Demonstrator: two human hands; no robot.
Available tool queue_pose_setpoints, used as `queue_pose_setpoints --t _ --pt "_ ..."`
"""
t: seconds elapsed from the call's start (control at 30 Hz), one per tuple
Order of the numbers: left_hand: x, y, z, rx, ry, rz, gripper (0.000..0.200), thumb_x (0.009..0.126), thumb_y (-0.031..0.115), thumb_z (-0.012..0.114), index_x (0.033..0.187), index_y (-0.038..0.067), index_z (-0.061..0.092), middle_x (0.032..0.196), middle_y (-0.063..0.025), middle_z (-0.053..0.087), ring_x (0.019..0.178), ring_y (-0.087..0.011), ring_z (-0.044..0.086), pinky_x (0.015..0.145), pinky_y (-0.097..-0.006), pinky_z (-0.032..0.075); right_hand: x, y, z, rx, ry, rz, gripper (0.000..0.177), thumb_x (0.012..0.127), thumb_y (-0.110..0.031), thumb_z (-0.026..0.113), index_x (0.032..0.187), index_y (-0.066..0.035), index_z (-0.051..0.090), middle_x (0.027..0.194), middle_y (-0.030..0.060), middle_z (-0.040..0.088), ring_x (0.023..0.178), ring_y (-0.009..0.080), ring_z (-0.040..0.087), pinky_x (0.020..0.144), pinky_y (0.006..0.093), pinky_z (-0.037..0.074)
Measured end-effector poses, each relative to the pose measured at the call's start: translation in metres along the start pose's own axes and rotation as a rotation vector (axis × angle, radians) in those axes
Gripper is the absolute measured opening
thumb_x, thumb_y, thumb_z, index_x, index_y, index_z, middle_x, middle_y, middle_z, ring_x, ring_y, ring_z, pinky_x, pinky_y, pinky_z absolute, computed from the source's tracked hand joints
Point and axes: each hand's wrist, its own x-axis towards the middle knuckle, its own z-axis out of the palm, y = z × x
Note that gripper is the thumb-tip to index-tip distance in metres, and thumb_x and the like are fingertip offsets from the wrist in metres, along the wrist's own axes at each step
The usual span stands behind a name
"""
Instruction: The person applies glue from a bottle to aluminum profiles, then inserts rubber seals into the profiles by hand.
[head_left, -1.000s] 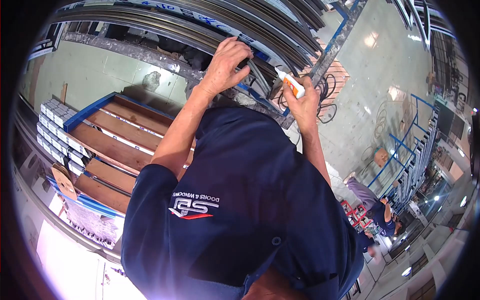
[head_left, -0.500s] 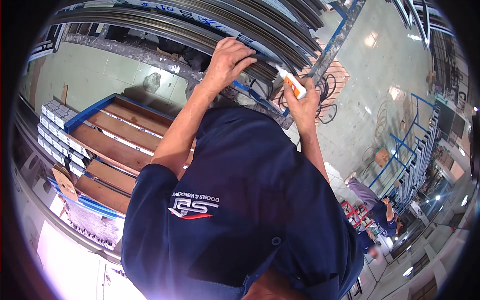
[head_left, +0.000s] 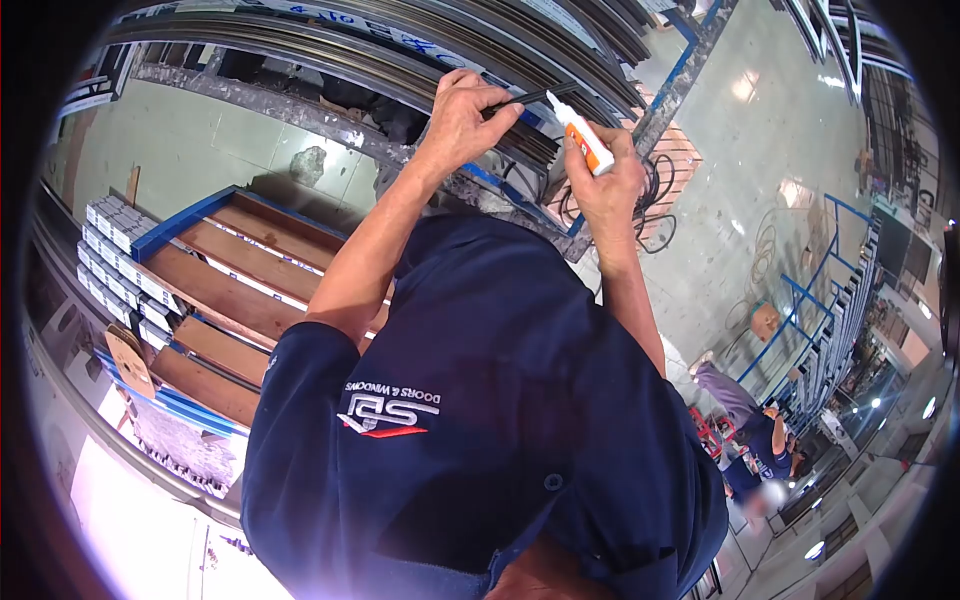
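Observation:
My left hand (head_left: pixel 468 118) pinches a thin black strip (head_left: pixel 530 97) between thumb and fingers, over a stack of long dark metal profiles (head_left: pixel 400 85). The strip points right, toward the bottle. My right hand (head_left: pixel 610 180) is wrapped round a small white bottle with an orange label (head_left: pixel 585 140). Its pointed nozzle is tilted up and left, close to the far part of the strip; whether they touch I cannot tell.
At the left, a blue-framed rack with brown boards (head_left: pixel 215 280) stands beside stacked white-wrapped profiles (head_left: pixel 125 225). Black cables (head_left: pixel 655 195) lie near the rack's corner. Another person (head_left: pixel 765 435) is at the lower right, near blue frames (head_left: pixel 790 320).
The bottle and my right hand have moved slightly up. My left hand has shifted a little right, and the black strip now shows more clearly, raised toward the nozzle.

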Motion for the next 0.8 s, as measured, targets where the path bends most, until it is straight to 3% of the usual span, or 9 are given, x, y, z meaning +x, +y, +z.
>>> queue_pose_setpoints --t 0.07,0.17,0.27,0.47,0.57,0.8 --pt "0.0 0.0 0.001 -0.004 0.016 -0.002 0.024 0.083 0.026 0.079 0.089 0.003 0.08 0.066 -0.0063 0.063 0.078 -0.0221 0.061 0.105 -0.0428 0.039 0.001 0.003 0.002 -0.005 -0.007 -0.01 0.026 0.086 -0.011 0.081 0.104 0.003 0.068 0.092 0.0161 0.076 0.081 0.0182 0.074 0.073 0.0313 0.057" --pt "-0.001 0.0 0.001 -0.006 0.018 -0.01 0.024 0.083 0.026 0.079 0.089 0.003 0.08 0.067 -0.0066 0.063 0.079 -0.0221 0.061 0.105 -0.0426 0.038 0.002 0.007 0.005 -0.005 -0.003 -0.048 0.028 0.082 -0.014 0.084 0.102 -0.002 0.068 0.089 0.0166 0.076 0.079 0.0284 0.077 0.07 0.0367 0.059" --pt "-0.001 -0.001 0.001 -0.001 0.01 0.002 0.024 0.083 0.026 0.079 0.089 0.003 0.08 0.069 -0.007 0.065 0.08 -0.0223 0.062 0.106 -0.0425 0.038 0.002 0.007 0.006 -0.019 -0.006 -0.044 0.028 0.082 -0.015 0.084 0.101 -0.003 0.068 0.088 0.0162 0.076 0.078 0.0289 0.077 0.07 0.0367 0.059" --pt "-0.002 -0.002 0.002 0.002 0.01 0.004 0.024 0.084 0.027 0.079 0.089 0.004 0.08 0.071 -0.0075 0.065 0.082 -0.0229 0.062 0.107 -0.0428 0.037 0.004 0.009 0.005 -0.021 0.024 -0.018 0.029 0.082 -0.016 0.084 0.101 -0.003 0.067 0.087 0.016 0.076 0.078 0.028 0.077 0.07 0.036 0.059" --pt "-0.002 -0.002 0.001 0.0 0.006 0.003 0.024 0.084 0.027 0.078 0.089 0.003 0.08 0.07 -0.0074 0.065 0.081 -0.0228 0.062 0.107 -0.0429 0.037 0.006 0.005 0.001 -0.047 0.015 0.017 0.025 0.086 -0.014 0.081 0.103 0.001 0.07 0.09 0.0156 0.077 0.079 0.0189 0.074 0.072 0.0317 0.057" --pt "-0.001 0.0 0.001 -0.023 0.018 -0.004 0.024 0.083 0.025 0.078 0.09 0.002 0.08 0.068 -0.0065 0.062 0.077 -0.0218 0.06 0.108 -0.0423 0.038 0.008 0.008 -0.005 -0.053 0.011 0.107 0.029 0.085 -0.018 0.081 0.104 0.002 0.07 0.089 0.0148 0.076 0.078 0.0176 0.073 0.072 0.0307 0.056"
